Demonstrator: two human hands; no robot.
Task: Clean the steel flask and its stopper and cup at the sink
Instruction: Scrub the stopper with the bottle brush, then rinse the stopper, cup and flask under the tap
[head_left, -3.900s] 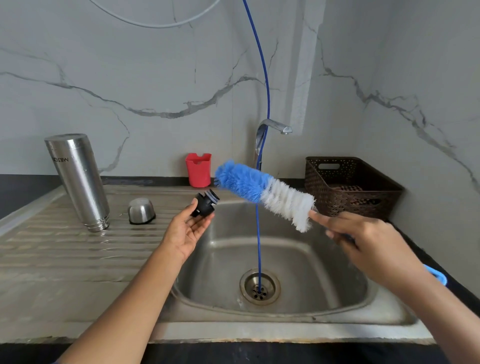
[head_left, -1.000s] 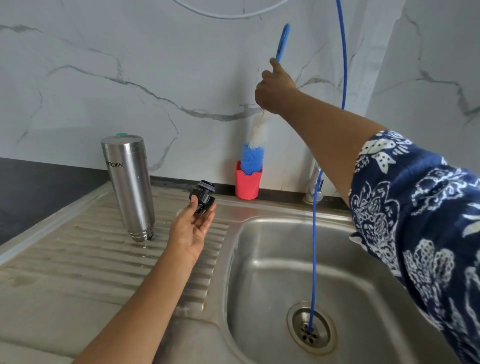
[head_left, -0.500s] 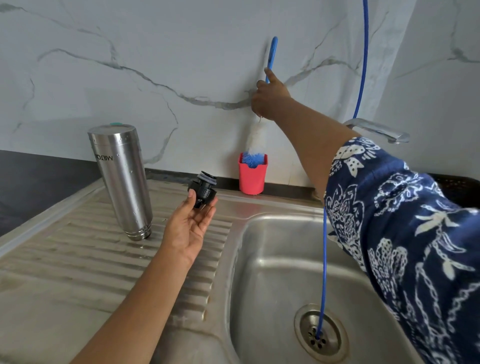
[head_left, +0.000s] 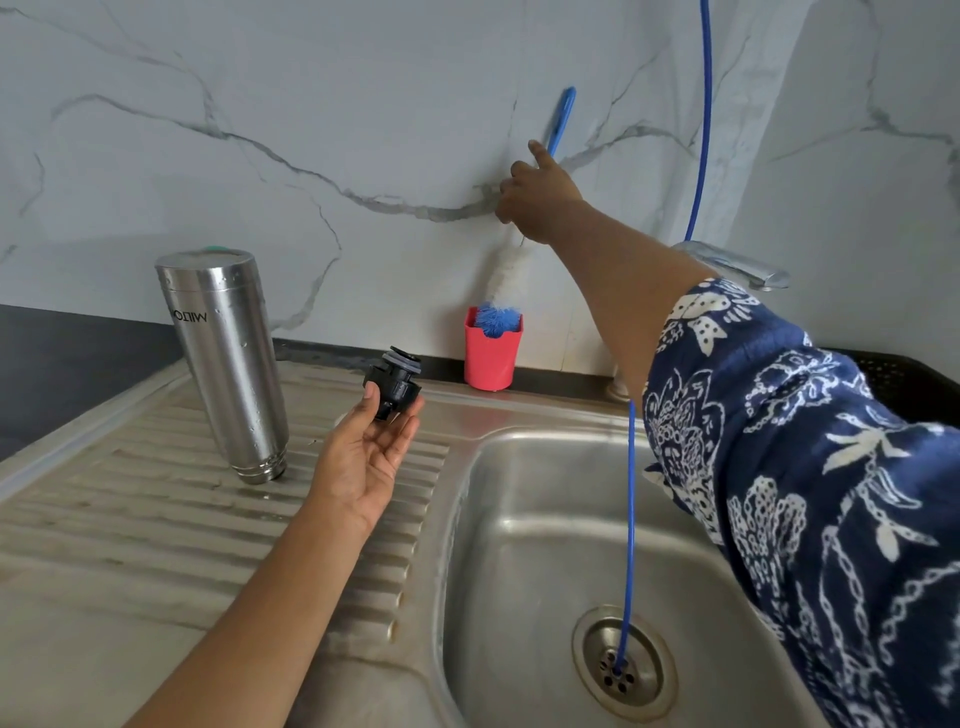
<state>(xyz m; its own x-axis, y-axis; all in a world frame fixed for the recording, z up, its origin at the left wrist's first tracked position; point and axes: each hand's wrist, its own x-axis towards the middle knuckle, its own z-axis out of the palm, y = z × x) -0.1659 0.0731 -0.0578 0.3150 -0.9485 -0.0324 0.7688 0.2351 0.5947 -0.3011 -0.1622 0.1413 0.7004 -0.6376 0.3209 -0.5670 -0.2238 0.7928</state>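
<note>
– While the left hand lies palm up over the ribbed steel beside the sink, what is in it?
– It holds the black stopper. The thumb and the tips of the fingers pinch it. The end with the grey ring points up and away.
– Where is the steel flask?
– It stands on end on the ribbed part of the counter. It is just left of that hand and does not touch it. Its ringed end is down, and small wet spots sit on its side.
– And the right hand?
– It is up by the marble wall. Its fingers are curled round the thin stem of the bottle brush. One finger points up along the blue handle.
– Where is the fluffy end?
– The blue fluffy tip sits down inside the red pot. The pot stands at the back of the counter, against the wall. The white fluffy part sticks out above the pot.
– What else can you see?
– A thin blue hose hangs down into the drain at the bottom of the sink. The tap pokes out from behind the right arm. That arm wears a dark blue sleeve with white flowers on it.
</note>
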